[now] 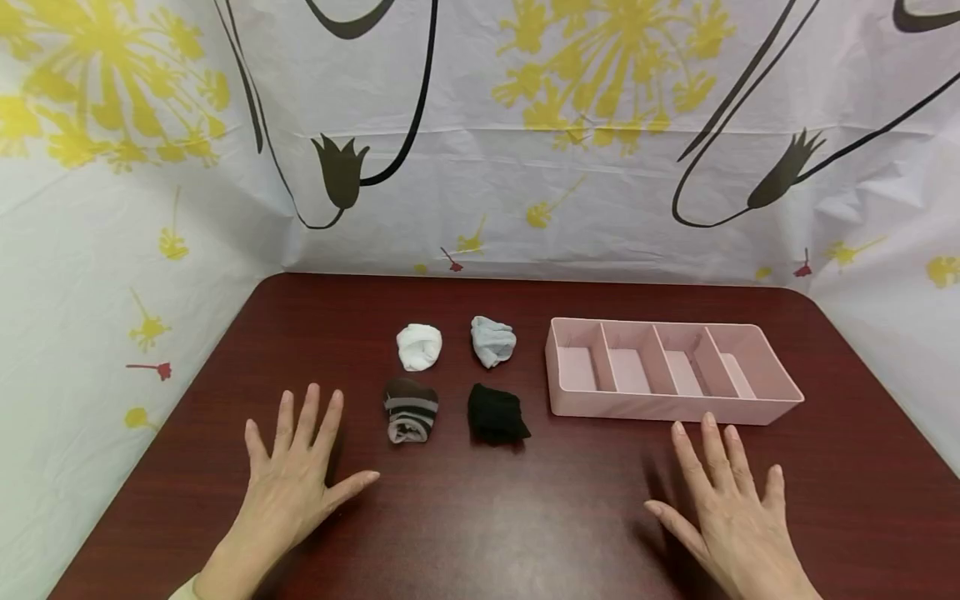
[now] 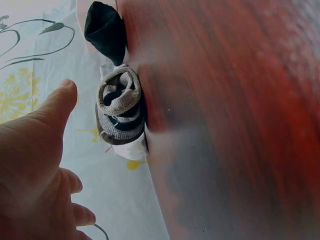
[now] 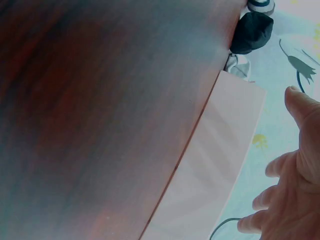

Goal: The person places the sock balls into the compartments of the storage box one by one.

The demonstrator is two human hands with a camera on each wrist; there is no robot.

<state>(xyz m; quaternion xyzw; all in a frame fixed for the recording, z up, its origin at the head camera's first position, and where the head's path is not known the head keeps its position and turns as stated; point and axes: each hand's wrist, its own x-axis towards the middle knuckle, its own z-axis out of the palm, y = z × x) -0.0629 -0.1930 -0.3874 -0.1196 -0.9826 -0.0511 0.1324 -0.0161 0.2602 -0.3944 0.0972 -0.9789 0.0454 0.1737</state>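
Note:
Four compartments would be a count, so I name a pink divided box [image 1: 637,405] at the right of the table, its sections bare inside. Left of it sit rolled socks: a white one [image 1: 419,347], a light grey one [image 1: 492,341], a striped brown and grey one [image 1: 409,411] and a black one [image 1: 497,414]. My left hand [image 1: 296,483] is spread with straight fingers, left of the striped sock and apart from it. Over the table in front of the box, my right hand [image 1: 727,508] is spread too, holding nothing. The left wrist view shows the striped sock [image 2: 120,107] end on.
A dark red wooden table [image 1: 480,517] lies under everything. Behind it and along both sides hangs a white sheet [image 1: 465,167] printed with yellow and dark flowers.

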